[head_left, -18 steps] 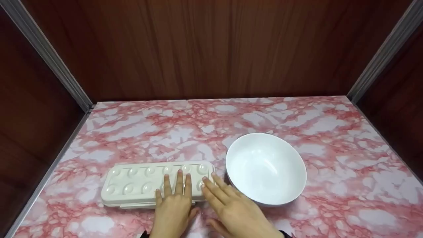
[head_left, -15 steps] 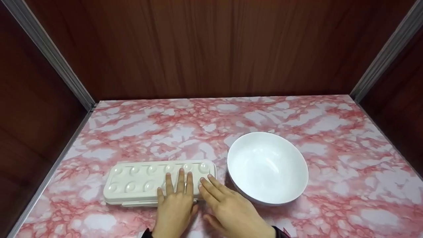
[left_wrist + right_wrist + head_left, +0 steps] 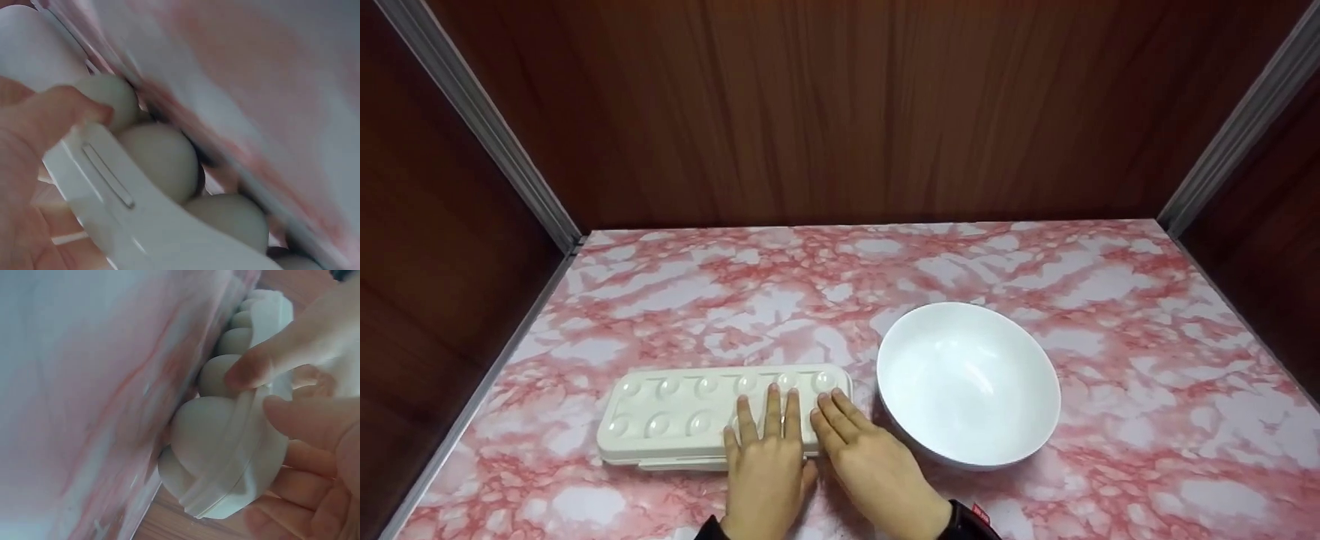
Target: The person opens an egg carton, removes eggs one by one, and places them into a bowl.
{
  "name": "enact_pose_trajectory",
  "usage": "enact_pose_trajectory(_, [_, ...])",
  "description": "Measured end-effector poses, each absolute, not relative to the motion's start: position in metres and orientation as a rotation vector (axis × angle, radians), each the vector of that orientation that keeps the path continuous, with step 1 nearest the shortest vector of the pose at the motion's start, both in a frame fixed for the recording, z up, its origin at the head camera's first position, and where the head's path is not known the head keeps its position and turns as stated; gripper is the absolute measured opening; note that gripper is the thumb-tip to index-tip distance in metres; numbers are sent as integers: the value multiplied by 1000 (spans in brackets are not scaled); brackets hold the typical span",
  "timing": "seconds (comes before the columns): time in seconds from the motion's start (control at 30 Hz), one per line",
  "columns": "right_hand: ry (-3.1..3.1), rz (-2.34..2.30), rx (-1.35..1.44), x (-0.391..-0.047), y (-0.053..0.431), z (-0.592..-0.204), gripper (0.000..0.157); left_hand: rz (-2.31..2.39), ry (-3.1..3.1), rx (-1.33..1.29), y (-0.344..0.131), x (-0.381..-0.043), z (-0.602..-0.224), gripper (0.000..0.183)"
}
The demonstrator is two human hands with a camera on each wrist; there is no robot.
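A cream egg box, its domed lid down, lies on the pink marbled table. Straight fingers of my left hand rest spread on the right part of the lid. My right hand lays its straight fingers on the lid's right end. In the left wrist view, the left thumb touches the box's front side beside the rounded cups of the base. The right wrist view shows the right thumb at the lid's edge, with both hands along the same box.
A white bowl stands just right of the box and the right hand. The marbled table is bounded by dark wood panels at the back and sides, with grey metal strips in the corners.
My right wrist has swung left, bringing the right hand closer to the left one. The left wrist has shifted slightly right. The fingers stay on the lid.
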State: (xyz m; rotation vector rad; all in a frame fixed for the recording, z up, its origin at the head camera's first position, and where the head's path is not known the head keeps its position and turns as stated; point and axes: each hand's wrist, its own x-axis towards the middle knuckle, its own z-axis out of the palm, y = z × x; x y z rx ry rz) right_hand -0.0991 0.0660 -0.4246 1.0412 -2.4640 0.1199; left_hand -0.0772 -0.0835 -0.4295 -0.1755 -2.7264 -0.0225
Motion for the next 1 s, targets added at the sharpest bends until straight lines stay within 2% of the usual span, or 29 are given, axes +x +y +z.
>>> enact_pose_trajectory(0.57, [-2508, 241, 1054, -111, 68, -422, 38, 38, -2755, 20, -59, -87, -428, 68])
enact_pose_trajectory(1.0, [-2487, 331, 1006, -106, 64, -424, 35, 10, -2768, 61, -54, -83, -434, 64])
